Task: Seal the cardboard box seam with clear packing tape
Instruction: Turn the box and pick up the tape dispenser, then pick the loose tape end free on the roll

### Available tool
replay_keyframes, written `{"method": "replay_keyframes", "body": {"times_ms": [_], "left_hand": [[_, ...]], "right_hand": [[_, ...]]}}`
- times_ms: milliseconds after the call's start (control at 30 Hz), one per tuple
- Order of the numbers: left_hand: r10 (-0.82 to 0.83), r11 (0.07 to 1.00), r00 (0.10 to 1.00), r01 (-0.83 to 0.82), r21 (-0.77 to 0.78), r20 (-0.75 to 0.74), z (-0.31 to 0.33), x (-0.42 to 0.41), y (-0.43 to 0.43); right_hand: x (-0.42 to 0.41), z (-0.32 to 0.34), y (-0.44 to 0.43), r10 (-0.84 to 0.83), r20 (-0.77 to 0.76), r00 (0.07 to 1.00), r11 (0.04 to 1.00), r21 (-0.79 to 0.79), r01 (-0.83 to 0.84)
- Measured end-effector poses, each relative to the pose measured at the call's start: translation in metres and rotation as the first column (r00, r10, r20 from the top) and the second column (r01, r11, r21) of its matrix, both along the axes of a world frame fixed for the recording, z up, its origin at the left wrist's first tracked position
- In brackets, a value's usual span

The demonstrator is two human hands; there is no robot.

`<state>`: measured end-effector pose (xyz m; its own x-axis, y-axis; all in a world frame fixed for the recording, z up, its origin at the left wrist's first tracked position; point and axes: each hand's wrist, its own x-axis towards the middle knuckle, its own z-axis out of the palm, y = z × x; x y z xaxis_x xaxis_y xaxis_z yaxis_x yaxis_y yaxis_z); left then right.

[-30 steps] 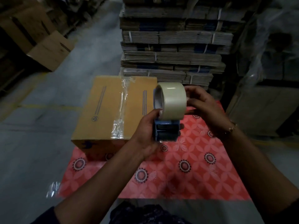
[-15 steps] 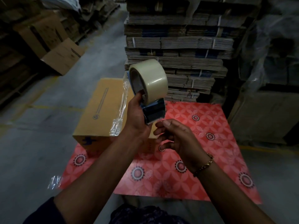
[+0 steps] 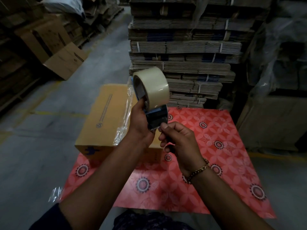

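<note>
A closed cardboard box [image 3: 106,117] lies on a red patterned mat [image 3: 207,146], with a crinkled strip of clear tape [image 3: 124,120] running along its top seam. My left hand [image 3: 141,123] grips a blue tape dispenser [image 3: 157,117] that carries a big roll of clear tape [image 3: 153,87], held up above the box's right part. My right hand [image 3: 177,138] is just below the dispenser's mouth, thumb and forefinger pinched at the tape end there. The box's right side is hidden behind my hands.
A tall stack of bundled flat cardboard [image 3: 182,52] stands right behind the mat. More boxes [image 3: 54,48] sit on the concrete floor [image 3: 41,130] at the far left. Wrapped goods and a large carton [image 3: 274,120] crowd the right side.
My left hand swung the dispenser from the middle over to the left and tilted the roll up. My right hand left the roll and came down to pinch at the dispenser's mouth.
</note>
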<state>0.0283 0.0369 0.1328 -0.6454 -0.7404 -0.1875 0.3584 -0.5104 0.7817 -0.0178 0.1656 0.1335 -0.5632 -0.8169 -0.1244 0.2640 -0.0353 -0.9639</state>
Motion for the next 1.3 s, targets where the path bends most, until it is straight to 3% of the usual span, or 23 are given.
{"method": "replay_keyframes", "body": {"times_ms": [267, 467, 600, 733, 967, 1067, 1133, 1200, 1300], "left_hand": [[-0.096, 0.989, 0.995, 0.098, 0.111, -0.021, -0.017, -0.005, -0.025], [-0.042, 0.984, 0.999, 0.046, 0.174, -0.03, -0.031, -0.005, -0.053], [-0.106, 0.975, 0.978, 0.065, 0.214, 0.182, -0.051, -0.005, -0.065], [-0.032, 0.999, 0.836, 0.009, 0.045, 0.547, -0.091, -0.007, -0.082], [-0.067, 0.959, 0.677, 0.245, -0.139, 0.733, -0.141, -0.006, -0.112], [0.046, 0.87, 0.6, 0.369, -0.326, 0.799, -0.152, -0.004, -0.119], [0.259, 0.722, 0.526, 0.452, -0.524, 0.81, -0.157, -0.001, -0.126], [0.398, 0.573, 0.464, 0.548, -0.61, 0.791, -0.163, 0.003, -0.133], [0.419, 0.537, 0.506, 0.53, -0.656, 0.754, -0.165, 0.011, -0.131]], "right_hand": [[0.01, -0.011, -0.01, -0.047, 0.014, 0.999, 0.996, 0.081, 0.045], [0.02, -0.027, -0.004, -0.031, 0.076, 0.997, 0.992, 0.121, 0.022], [0.019, -0.05, -0.016, -0.031, 0.087, 0.996, 0.975, 0.221, 0.011], [0.023, -0.085, -0.024, -0.112, 0.198, 0.974, 0.93, 0.365, 0.033], [0.021, -0.118, -0.035, -0.189, 0.272, 0.944, 0.891, 0.452, 0.048], [0.023, -0.123, -0.039, -0.197, 0.281, 0.939, 0.886, 0.461, 0.048], [0.023, -0.125, -0.041, -0.202, 0.296, 0.933, 0.887, 0.459, 0.047], [0.024, -0.128, -0.042, -0.205, 0.316, 0.926, 0.89, 0.454, 0.043], [0.029, -0.132, -0.043, -0.208, 0.329, 0.921, 0.892, 0.45, 0.041]]}}
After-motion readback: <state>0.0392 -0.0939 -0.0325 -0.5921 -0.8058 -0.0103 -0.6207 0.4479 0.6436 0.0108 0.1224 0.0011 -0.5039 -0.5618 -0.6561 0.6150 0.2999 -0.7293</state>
